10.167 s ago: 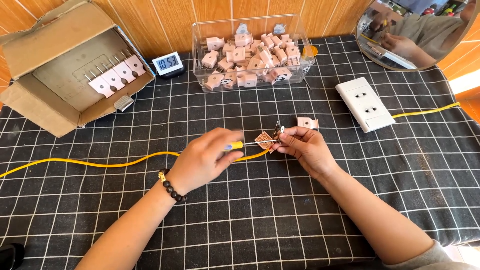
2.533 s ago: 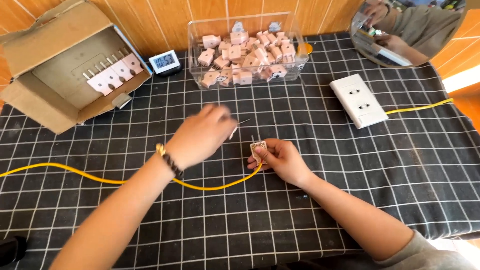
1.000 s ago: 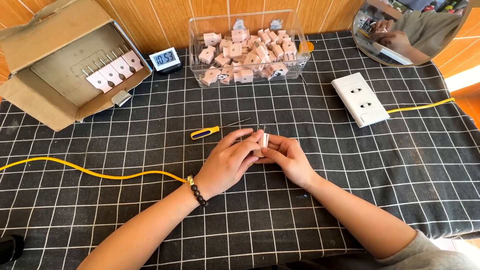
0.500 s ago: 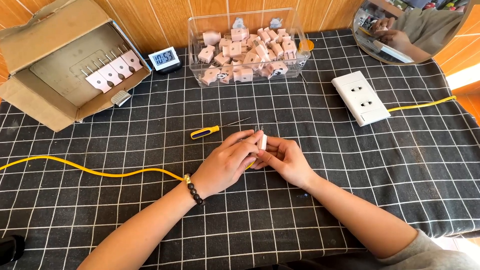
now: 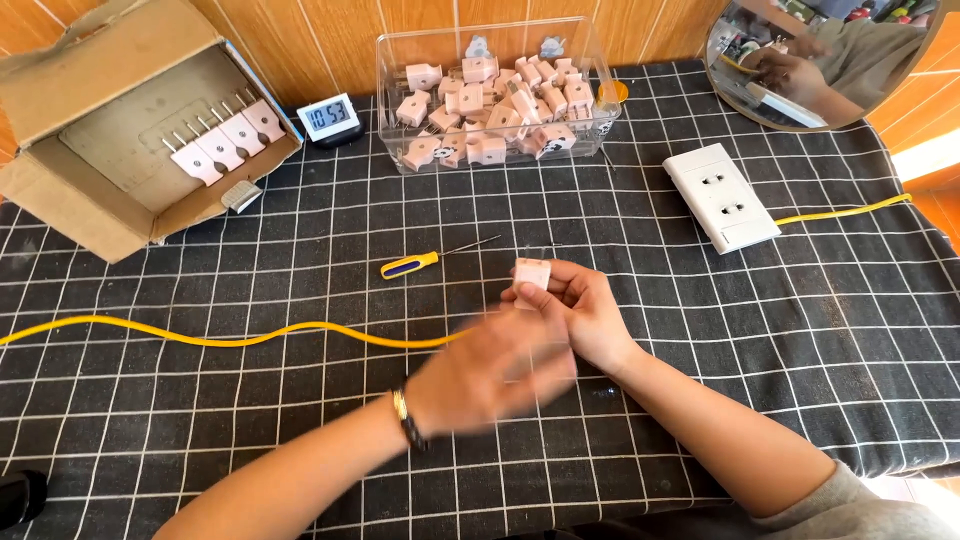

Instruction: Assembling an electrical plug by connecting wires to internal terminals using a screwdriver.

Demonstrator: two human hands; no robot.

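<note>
Left hand (image 5: 495, 372), blurred so its grip cannot be told, has drawn back toward 7 o'clock off the pale plug (image 5: 532, 274), which right hand (image 5: 580, 312) alone now pinches, yellow cable (image 5: 240, 338) trailing to 9 o'clock, suggesting the plug is closed up.

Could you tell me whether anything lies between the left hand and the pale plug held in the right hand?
Nothing visible does. The right hand holds the pale plug up at its fingertips, and the blurred left hand sits just below it. The screwdriver lies off to the side.
</note>
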